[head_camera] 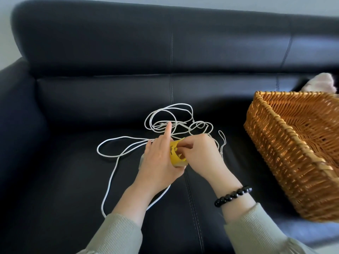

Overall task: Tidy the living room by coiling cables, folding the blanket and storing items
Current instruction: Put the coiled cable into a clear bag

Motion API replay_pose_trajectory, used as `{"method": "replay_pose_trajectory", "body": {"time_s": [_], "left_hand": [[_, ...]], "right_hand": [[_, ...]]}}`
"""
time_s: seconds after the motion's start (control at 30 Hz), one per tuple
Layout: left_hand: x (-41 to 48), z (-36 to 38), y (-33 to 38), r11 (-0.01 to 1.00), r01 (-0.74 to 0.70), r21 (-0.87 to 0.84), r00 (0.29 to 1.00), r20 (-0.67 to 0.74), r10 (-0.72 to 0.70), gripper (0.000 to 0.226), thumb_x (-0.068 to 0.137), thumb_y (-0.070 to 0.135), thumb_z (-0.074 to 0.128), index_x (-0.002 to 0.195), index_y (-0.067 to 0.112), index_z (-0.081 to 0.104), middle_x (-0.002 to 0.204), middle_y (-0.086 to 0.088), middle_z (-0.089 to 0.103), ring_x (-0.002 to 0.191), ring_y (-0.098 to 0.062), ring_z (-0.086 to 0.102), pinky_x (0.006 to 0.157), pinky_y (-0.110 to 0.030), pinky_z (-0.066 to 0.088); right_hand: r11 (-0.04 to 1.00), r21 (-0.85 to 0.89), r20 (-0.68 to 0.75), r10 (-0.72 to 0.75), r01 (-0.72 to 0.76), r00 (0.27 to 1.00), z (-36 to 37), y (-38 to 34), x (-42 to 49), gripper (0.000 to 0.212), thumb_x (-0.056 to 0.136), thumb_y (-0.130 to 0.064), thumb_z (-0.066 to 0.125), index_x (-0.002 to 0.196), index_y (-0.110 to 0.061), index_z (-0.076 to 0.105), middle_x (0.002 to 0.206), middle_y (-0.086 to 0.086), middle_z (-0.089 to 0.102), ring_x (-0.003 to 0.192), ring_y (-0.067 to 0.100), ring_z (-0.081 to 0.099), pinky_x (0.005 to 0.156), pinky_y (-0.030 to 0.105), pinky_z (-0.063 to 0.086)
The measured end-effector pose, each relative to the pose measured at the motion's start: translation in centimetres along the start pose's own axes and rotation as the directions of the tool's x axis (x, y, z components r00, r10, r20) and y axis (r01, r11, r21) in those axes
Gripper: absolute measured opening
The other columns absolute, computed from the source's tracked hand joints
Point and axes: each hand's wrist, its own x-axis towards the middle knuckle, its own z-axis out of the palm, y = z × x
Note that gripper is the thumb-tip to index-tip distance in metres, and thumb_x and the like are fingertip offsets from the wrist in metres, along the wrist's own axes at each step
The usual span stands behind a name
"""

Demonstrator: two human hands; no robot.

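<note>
Black leather sofa [91, 52] fills the view, its seat bearing a white cable [161, 124] that lies in loose tangled loops at the middle, one long strand trailing near and left under the left forearm. Over the near loops both hands meet on a yellow band [176, 154] with cut-out holes. The left hand [157, 158] grips the band from the left, index finger pointing straight out to the far side. The right hand [201, 153] pinches the band's far edge between thumb and fingertips; a black bead bracelet [233, 196] circles its wrist. At right a wicker basket [286, 153] stands on the seat, and a pale blanket [324, 83] shows just beyond its far rim.
</note>
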Motion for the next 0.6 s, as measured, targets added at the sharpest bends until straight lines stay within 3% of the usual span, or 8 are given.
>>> {"method": "replay_pose_trajectory", "body": {"time_s": [0.07, 0.27, 0.37, 0.43, 0.5, 0.6], "left_hand": [[0.0, -0.1, 0.0, 1.0, -0.009, 0.004, 1.0, -0.006, 0.009, 0.114, 0.071, 0.036, 0.08, 0.15, 0.034, -0.003, 0.122, 0.012, 0.047, 0.123, -0.019, 0.041, 0.106, -0.041, 0.038], [0.0, 0.0, 0.0, 1.0, -0.011, 0.008, 1.0, -0.014, 0.011, 0.119, 0.069, 0.038, 0.082, 0.151, 0.034, -0.004, 0.124, 0.013, 0.046, 0.123, -0.016, 0.04, 0.105, -0.042, 0.039], [0.0, -0.2, 0.3, 0.999, 0.022, 0.026, 0.992, 0.124, -0.025, 0.131, 0.063, 0.04, 0.087, 0.152, 0.028, -0.008, 0.135, 0.01, 0.042, 0.13, -0.014, 0.035, 0.113, -0.043, 0.031], [0.0, -0.5, 0.2, 0.997, 0.062, 0.056, 0.968, 0.24, -0.073, 0.134, 0.061, 0.042, 0.088, 0.153, 0.027, -0.009, 0.145, 0.009, 0.034, 0.137, -0.012, 0.027, 0.116, -0.045, 0.025], [0.0, -1.0, -0.3, 0.989, 0.139, 0.054, 0.933, 0.329, -0.149, 0.125, 0.067, 0.048, 0.082, 0.153, 0.028, -0.007, 0.156, 0.009, 0.022, 0.144, -0.013, 0.015, 0.119, -0.046, 0.02], [0.1, -1.7, -1.5, 0.961, 0.272, 0.055, 0.898, 0.345, -0.274, 0.086, 0.09, 0.057, 0.051, 0.155, 0.024, 0.005, 0.161, 0.003, 0.011, 0.147, -0.016, 0.008, 0.118, -0.042, 0.018]], "right_hand": [[0.998, 0.064, -0.043, -0.021, 0.023, 0.999, -0.1, 0.3, -0.2, 0.024, 0.09, -0.009, 0.055, 0.095, -0.021, 0.075, 0.092, -0.002, 0.07, 0.088, 0.014, 0.062, 0.08, 0.029, 0.052], [0.996, -0.076, 0.077, -0.033, 0.039, 0.997, 0.0, 1.0, 0.2, 0.032, 0.097, -0.013, 0.044, 0.109, -0.029, 0.069, 0.102, -0.002, 0.068, 0.091, 0.015, 0.063, 0.084, 0.032, 0.052], [0.996, -0.073, 0.145, 0.064, -0.054, 0.987, 0.1, 1.4, 0.8, 0.025, 0.096, -0.013, 0.044, 0.106, -0.023, 0.066, 0.1, 0.002, 0.066, 0.089, 0.019, 0.064, 0.079, 0.031, 0.053], [0.995, -0.044, 0.109, 0.092, -0.088, 0.99, 0.6, 2.5, 1.0, 0.022, 0.093, -0.007, 0.044, 0.088, -0.019, 0.061, 0.088, 0.004, 0.065, 0.076, 0.019, 0.061, 0.063, 0.027, 0.05], [0.988, 0.032, 0.096, 0.146, -0.15, 0.985, 1.2, 4.0, 1.3, 0.024, 0.091, -0.005, 0.045, 0.086, -0.015, 0.066, 0.082, 0.009, 0.066, 0.069, 0.021, 0.06, 0.055, 0.028, 0.048], [0.959, 0.14, 0.124, 0.229, -0.245, 0.966, 1.9, 6.1, 2.1, 0.02, 0.09, -0.011, 0.054, 0.098, -0.003, 0.071, 0.088, 0.019, 0.068, 0.071, 0.026, 0.061, 0.06, 0.031, 0.051]]}}
